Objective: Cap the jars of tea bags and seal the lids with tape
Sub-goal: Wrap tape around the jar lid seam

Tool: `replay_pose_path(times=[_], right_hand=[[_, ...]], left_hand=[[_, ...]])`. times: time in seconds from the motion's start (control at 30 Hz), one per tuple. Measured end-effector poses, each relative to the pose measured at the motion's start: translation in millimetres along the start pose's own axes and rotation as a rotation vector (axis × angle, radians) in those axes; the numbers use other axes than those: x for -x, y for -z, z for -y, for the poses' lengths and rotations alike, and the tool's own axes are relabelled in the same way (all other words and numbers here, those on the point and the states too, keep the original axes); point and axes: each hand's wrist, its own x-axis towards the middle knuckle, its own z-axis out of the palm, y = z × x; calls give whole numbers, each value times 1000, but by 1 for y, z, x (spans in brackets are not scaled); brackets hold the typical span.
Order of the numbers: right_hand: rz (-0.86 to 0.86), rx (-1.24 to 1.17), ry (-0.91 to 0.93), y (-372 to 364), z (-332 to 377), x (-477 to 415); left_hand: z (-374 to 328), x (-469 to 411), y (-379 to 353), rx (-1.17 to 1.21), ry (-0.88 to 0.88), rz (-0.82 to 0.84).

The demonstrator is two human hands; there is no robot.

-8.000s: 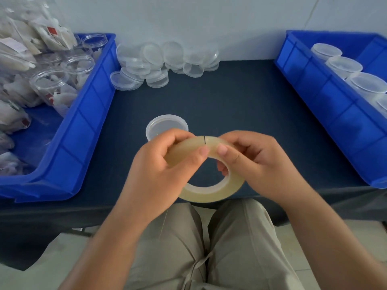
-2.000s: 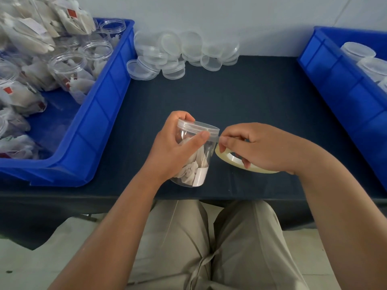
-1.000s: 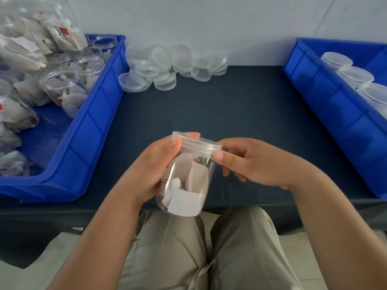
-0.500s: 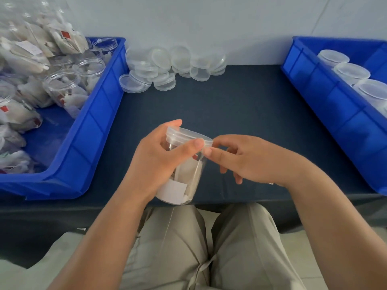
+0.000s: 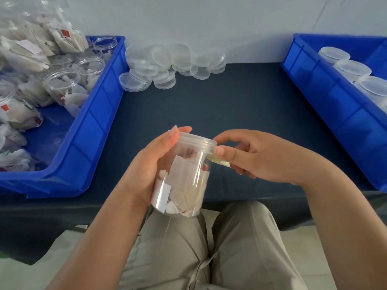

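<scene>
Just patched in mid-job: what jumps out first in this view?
A jar of tea bags is held at centre by the left hand, the right hand holding tape by its lid. Loose lids heap at the back; a blue bin of open jars sits left, capped jars right.

A worktop (image 5: 230,105) draped in dark navy cloth is set against a pale wall (image 5: 209,21). A blue plastic bin (image 5: 88,139) is placed at its left end, a second blue bin (image 5: 326,97) at its right. Beige trousers (image 5: 209,258) are seen below its near edge, above a light floor (image 5: 16,279).
</scene>
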Motion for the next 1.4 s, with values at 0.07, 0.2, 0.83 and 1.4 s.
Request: replay_pose_path(times=[0.07, 0.2, 0.83, 1.4], right_hand=[[-4, -19, 14, 0, -1, -1], [-31, -49, 66, -4, -4, -3], [-557, -21, 90, -47, 9, 0], [-145, 155, 87, -5, 2, -2]], left_hand=[[3, -2, 1, 108, 20, 54], [2, -8, 2, -26, -7, 121], [18, -9, -15, -851, -496, -389], [-4, -14, 15, -712, -497, -235]])
